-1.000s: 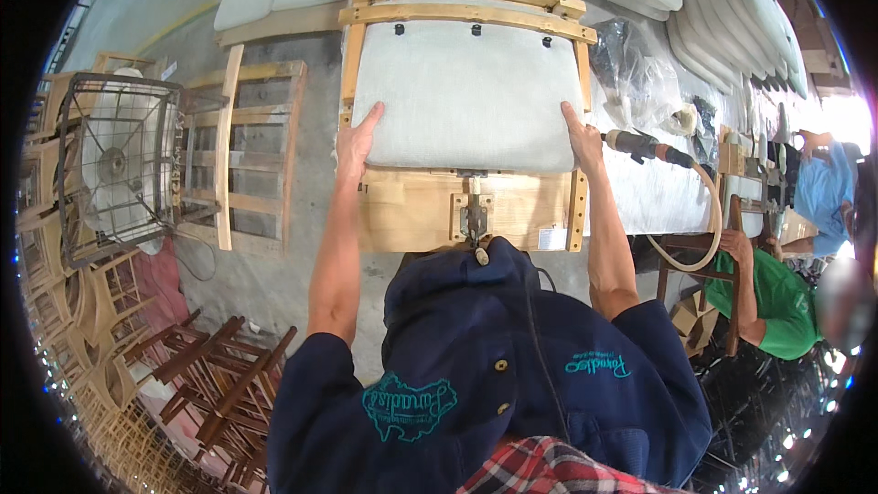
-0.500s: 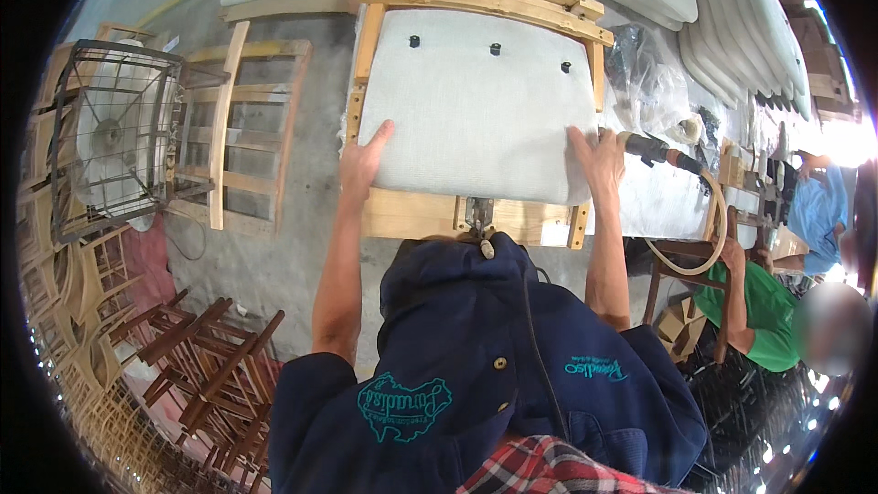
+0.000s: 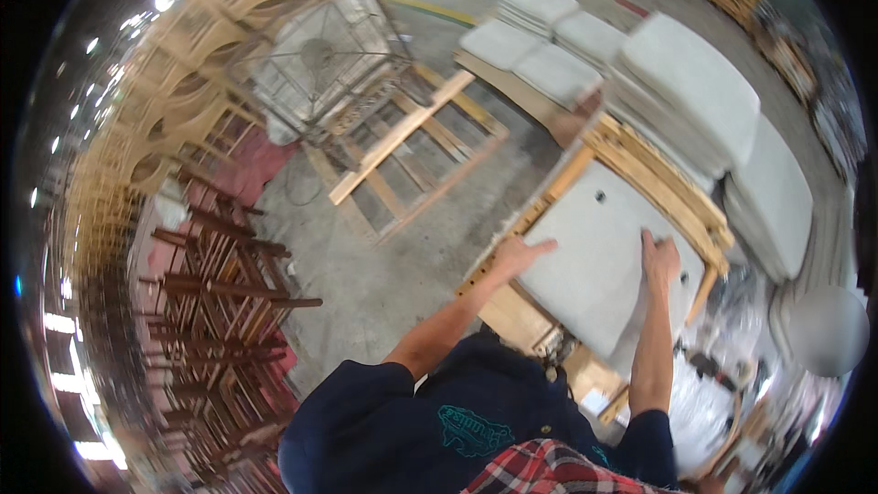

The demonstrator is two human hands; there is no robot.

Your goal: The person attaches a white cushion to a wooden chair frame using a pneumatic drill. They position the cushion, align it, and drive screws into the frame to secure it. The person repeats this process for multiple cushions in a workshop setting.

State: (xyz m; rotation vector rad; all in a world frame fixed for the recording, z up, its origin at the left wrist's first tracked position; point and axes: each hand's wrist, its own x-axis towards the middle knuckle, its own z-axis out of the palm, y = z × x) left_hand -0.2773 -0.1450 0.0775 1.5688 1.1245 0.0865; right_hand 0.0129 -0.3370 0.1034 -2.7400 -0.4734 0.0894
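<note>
Hands: left hand grasping the left edge of a pale grey padded panel, thumb on top; right hand shifted from right edge to upper face, grip unclear — apparently steadying rather than carrying. Panel: matte, rounded corners, black fittings; over slotted wooden frame. Beyond — stacked pale cushions; rough slatted pallet.

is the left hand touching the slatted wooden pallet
No, the left hand is at the pale panel's left edge, with the slatted wooden pallet lying apart from it.
</note>
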